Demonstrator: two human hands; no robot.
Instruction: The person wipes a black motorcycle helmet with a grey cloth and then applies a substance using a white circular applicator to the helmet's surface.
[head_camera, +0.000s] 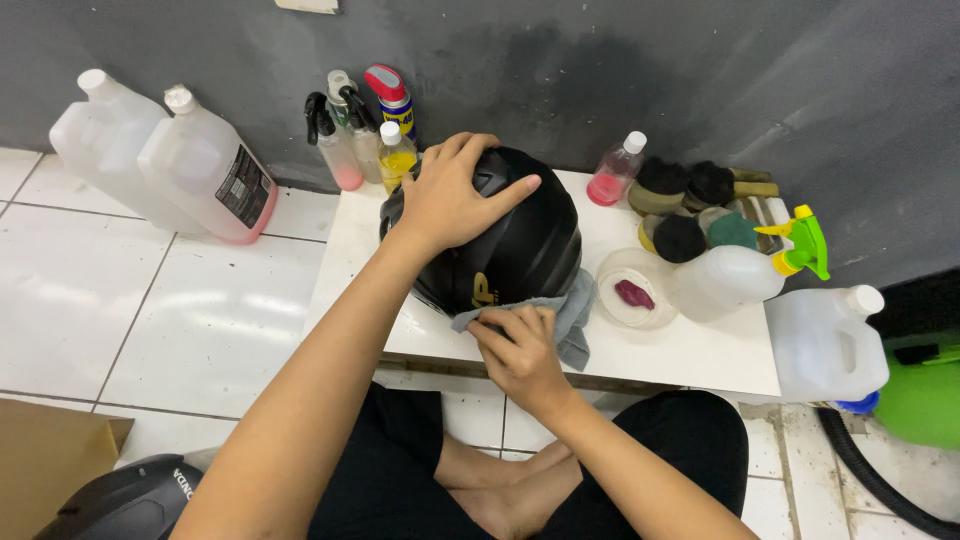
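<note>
A black helmet (520, 240) stands on a low white table (690, 350). My left hand (450, 195) lies spread over the helmet's top, holding it steady. My right hand (515, 350) presses a grey cloth (572, 315) against the helmet's lower near edge, fingers curled on the cloth.
A clear lid with a dark red lump (634, 293) lies right of the helmet. Spray bottles (345, 140), polishing pads (680, 205) and a white spray bottle (740, 275) crowd the table's back. Large jugs (200, 165) stand on the tiled floor at left; another jug (825, 340) at right.
</note>
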